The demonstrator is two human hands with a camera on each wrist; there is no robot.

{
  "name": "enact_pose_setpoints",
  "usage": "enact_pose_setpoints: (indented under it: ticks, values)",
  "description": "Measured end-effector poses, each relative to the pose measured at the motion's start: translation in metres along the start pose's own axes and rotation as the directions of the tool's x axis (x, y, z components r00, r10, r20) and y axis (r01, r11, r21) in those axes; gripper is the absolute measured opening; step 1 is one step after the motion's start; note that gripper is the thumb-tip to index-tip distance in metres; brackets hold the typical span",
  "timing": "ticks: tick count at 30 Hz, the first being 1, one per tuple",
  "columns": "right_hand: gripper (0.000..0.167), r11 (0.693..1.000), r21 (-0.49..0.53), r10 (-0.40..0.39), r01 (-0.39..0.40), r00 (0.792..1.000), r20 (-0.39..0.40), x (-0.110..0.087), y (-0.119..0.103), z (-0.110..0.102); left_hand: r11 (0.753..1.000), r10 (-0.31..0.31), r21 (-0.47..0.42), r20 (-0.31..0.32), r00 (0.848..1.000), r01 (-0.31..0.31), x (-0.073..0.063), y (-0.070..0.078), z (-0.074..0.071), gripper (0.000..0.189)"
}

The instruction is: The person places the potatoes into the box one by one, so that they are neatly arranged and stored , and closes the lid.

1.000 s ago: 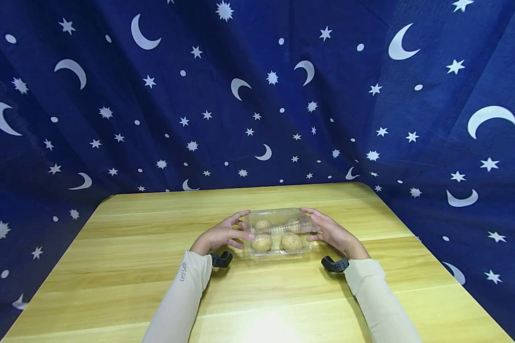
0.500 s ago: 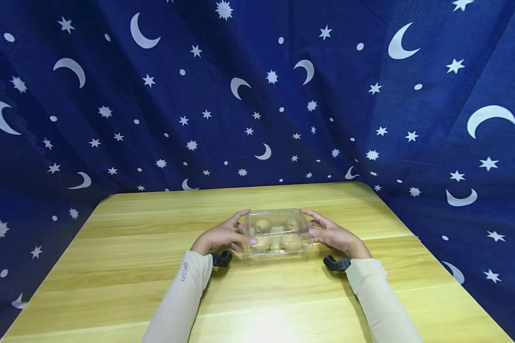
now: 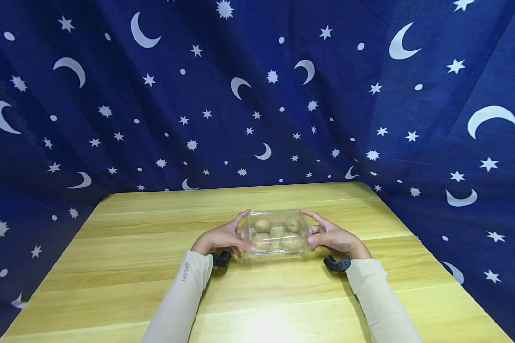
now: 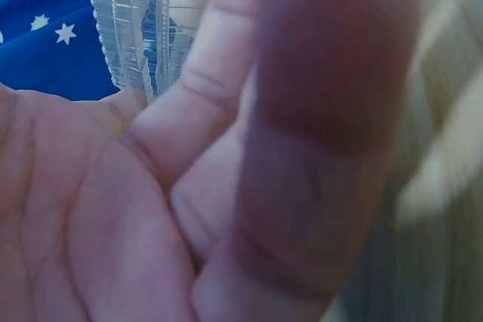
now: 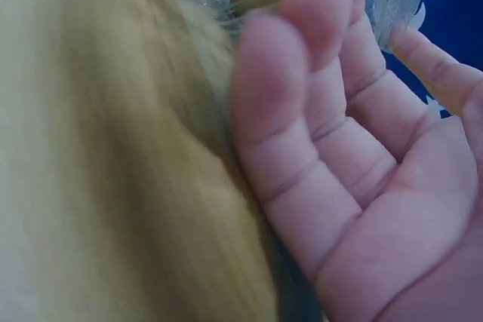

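Note:
A clear plastic clamshell box (image 3: 277,251) sits on the table with its lid down, and several round yellowish potatoes (image 3: 263,226) show through it. At its left end, my left hand (image 3: 221,237) grips it with the thumb at the near corner and the index finger at the far corner. My right hand (image 3: 335,238) holds the right end the same way. In the left wrist view the ribbed box wall (image 4: 124,24) stands beyond the fingers. Curled fingers (image 5: 302,171) lie against the box end in the right wrist view, which shows only part of it.
The wooden table (image 3: 154,224) spreads around the box on all sides. Behind it hangs a dark blue curtain (image 3: 223,119) with white moons and stars. Black wrist bands (image 3: 336,264) sit on both wrists near the tabletop.
The box's lid, earlier askew over the potatoes, has come down level onto the base. Both thumbs have moved down to the near rim.

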State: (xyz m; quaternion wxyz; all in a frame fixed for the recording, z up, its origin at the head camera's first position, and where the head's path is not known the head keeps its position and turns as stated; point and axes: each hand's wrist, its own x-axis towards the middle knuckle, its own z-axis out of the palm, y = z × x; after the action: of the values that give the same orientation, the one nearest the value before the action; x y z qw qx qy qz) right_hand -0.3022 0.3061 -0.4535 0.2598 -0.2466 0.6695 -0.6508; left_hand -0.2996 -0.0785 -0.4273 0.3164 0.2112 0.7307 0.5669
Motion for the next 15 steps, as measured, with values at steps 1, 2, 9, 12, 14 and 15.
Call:
enact_pose_setpoints:
  ticks: [1,2,9,12,14,15]
  values:
    - [0.096,1.0,0.006,0.001,-0.001,1.0,0.006,-0.0002,0.0003,-0.0001,1.0,0.002,0.001,0.005,1.0,-0.002,0.0002,-0.0002,0.0,0.125]
    - [0.097,1.0,0.012,0.003,-0.003,1.0,0.011,-0.0007,0.0008,-0.0006,1.0,0.006,0.002,0.009,1.0,-0.006,0.0002,-0.0001,0.0001,0.125]
    - [0.105,1.0,0.021,0.008,-0.009,0.998,0.069,-0.0023,0.0023,-0.0009,1.0,0.008,0.024,0.042,0.999,-0.009,0.0013,0.0,0.0013,0.124]
    - [0.107,1.0,0.026,0.009,-0.011,0.996,0.086,-0.0025,0.0028,0.0002,1.0,-0.006,0.017,0.041,0.999,0.005,0.0014,0.0004,0.002,0.124]
    - [0.107,0.999,0.033,0.008,-0.011,0.996,0.087,-0.0027,0.003,0.0013,1.0,-0.018,-0.001,0.037,0.999,0.018,0.0014,0.0007,0.0025,0.123]
    - [0.107,0.999,0.039,0.008,-0.011,0.996,0.087,-0.0026,0.003,0.0019,1.0,-0.024,-0.012,0.034,0.999,0.024,0.0015,0.0006,0.0028,0.123]
